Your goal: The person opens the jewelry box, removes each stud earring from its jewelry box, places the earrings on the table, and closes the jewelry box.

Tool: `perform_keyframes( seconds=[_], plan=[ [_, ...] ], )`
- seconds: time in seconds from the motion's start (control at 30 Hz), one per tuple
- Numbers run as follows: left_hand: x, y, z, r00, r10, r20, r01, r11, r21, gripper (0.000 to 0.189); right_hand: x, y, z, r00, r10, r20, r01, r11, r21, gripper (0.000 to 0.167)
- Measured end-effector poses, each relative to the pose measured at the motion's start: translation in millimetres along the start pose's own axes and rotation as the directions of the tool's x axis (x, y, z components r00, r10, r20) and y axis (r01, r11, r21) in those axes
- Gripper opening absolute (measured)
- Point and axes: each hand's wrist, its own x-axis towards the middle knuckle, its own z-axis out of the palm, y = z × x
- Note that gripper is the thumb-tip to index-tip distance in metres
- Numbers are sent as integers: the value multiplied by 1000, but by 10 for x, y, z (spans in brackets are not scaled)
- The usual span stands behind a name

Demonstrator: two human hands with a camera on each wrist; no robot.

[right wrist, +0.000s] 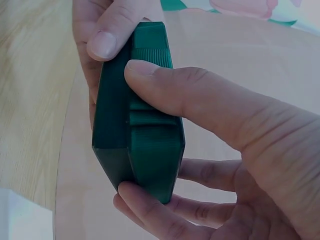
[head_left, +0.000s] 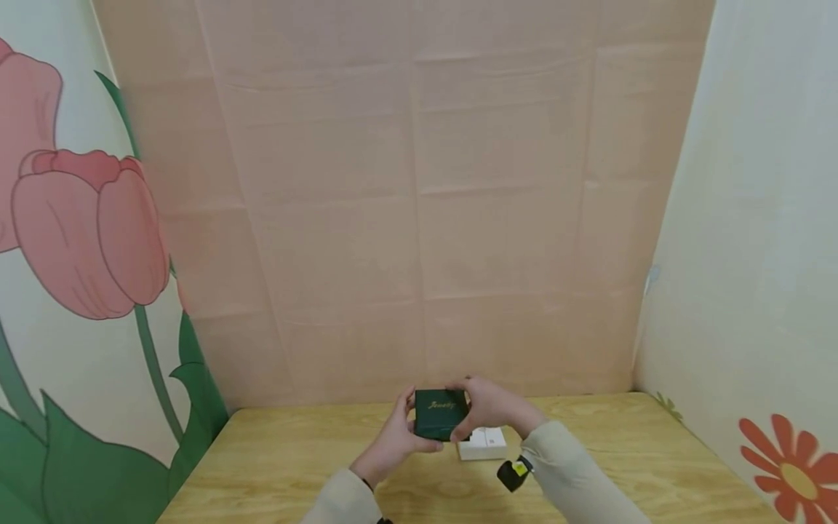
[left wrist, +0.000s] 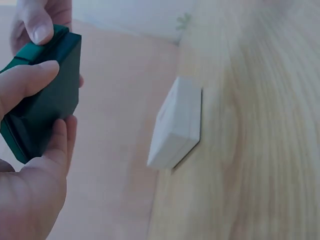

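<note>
Backdrop: a creased, plain pinkish-tan sheet [head_left: 406, 204] fills the rear.
Side panels: pale; the left carries large pink tulips [head_left: 92, 233] with green leaves, the right an orange flower [head_left: 797, 477] low down.
Bench: light wood-grain top [head_left: 294, 458], its far edge meeting the backdrop.
Green box: one small, dark green box [head_left: 437, 418], held clear of the bench between the two hands, near the middle of the head view.
Box markings: gold script on the face turned to the head camera, not fully legible; one side shows fine ribbing [right wrist: 152, 57] and raised folds.
Left hand: the left hand [head_left: 395, 437] grips the box from its left side, thumb on one face and fingers curled against another.
Right hand: the right hand [head_left: 489, 404] grips the opposite side, thumb lying across the ribbed side, fingers bent around the lower part in its wrist view.
Hand opening: both spread only to the box's breadth, both in contact with it.
White box: a low white box [head_left: 483, 447] rests on the bench, partly hidden behind the green box in the head view; faint print on top, too small to read.
Sleeves: light beige [head_left: 579, 473]; a black device [head_left: 513, 474] with a yellow patch sits at the right cuff.
</note>
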Motion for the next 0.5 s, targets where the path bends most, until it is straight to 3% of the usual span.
perform_keyframes(
  seconds=[0.4,0.5],
  plan=[
    [25,-135,61,1000,23,-6,-24,983,-181,89,-3,-28,-20,999,45,6,-45,999,-19,84],
    [39,-165,65,1000,19,3,-18,972,-236,88,-26,9,-35,999,-27,27,28,999,-42,81]
  ],
)
